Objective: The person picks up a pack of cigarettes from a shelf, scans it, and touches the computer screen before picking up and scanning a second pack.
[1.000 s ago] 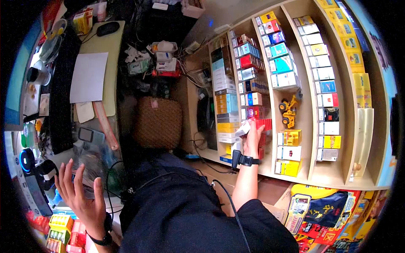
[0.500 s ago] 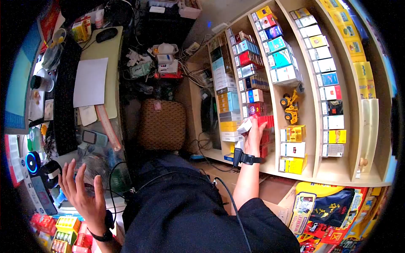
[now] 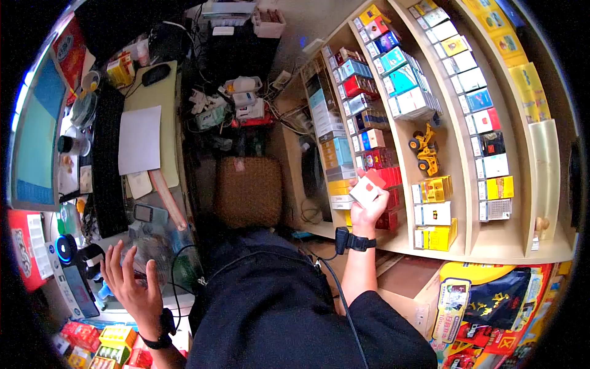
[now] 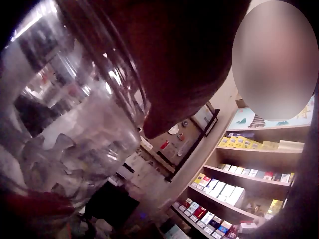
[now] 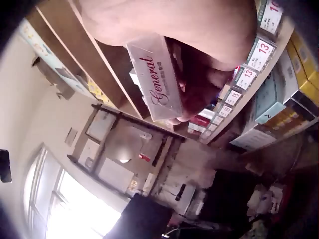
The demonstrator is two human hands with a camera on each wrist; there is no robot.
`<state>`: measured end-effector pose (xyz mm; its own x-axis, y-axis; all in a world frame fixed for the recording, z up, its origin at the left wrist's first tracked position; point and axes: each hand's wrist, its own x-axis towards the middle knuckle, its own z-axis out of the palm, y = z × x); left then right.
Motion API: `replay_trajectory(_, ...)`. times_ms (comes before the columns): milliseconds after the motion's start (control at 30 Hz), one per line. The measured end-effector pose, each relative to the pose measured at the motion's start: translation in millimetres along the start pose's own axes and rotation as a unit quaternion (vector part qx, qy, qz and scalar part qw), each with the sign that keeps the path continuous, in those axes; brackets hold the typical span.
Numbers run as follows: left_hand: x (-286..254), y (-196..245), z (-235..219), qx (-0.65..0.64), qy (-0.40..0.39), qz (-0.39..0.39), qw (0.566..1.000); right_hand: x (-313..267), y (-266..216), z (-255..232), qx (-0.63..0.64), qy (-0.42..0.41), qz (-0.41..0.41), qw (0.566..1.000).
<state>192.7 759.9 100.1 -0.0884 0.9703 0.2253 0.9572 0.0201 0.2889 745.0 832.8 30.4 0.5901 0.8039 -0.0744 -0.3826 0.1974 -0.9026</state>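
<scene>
My right hand [image 3: 369, 216] grips a white and red cigarette pack [image 3: 366, 190] between thumb and fingers, in front of the shelves. In the right wrist view the pack [image 5: 157, 79] shows "General" in red script along its side. Right behind it on the shelf stand red packs [image 3: 388, 178]. My left hand [image 3: 138, 295] is held up over the desk side, its fingers spread and grasping nothing. Close by it is a clear plastic container [image 4: 75, 144], large in the left wrist view, overlapped by the fingers in the head view.
Wooden shelves [image 3: 402, 150] at the right carry rows of cigarette packs and a yellow toy loader [image 3: 424, 149]. The desk at the left has a monitor [image 3: 40, 132], paper [image 3: 139, 140] and mouse [image 3: 156, 75]. A woven chair seat [image 3: 249, 190] stands between. Cables run across my body.
My right hand has drawn the pack back slightly from the red row and turned it, so its broad face now shows. My left hand stays spread while the whole view shifts a little.
</scene>
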Motion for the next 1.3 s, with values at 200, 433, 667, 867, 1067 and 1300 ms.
replay_trajectory(200, -0.8, 0.1, 2.8, 0.002, 0.015, 0.006, 1.000, -1.1, 4.7, -2.1, -0.156, 0.027, 0.028, 0.987)
replay_trajectory(433, 0.3, 4.5, 1.0, 0.004, 0.016, 0.006, 1.000, -20.4, -11.8, 18.1, -0.615, -0.035, -0.210, 0.759)
replay_trajectory(667, -0.1, 5.4, 0.9, 0.005, 0.019, 0.018, 1.000, -1.1, -50.2, -5.5, -0.656, 0.053, -0.373, 0.654)
replay_trajectory(867, -0.8, 4.3, 1.1, 0.007, 0.018, 0.021, 1.000, 4.5, -40.2, -16.8, -0.717, 0.086, -0.379, 0.579)
replay_trajectory(1067, 0.1, 7.5, 0.7, 0.004, 0.018, 0.011, 1.000, 6.5, -40.8, -12.8, -0.745, 0.128, -0.296, 0.583)
replay_trajectory(1300, -0.9, 4.0, 2.7, -0.003, 0.018, 0.010, 1.000, 12.0, -41.4, -17.1, -0.756, 0.143, -0.273, 0.577)
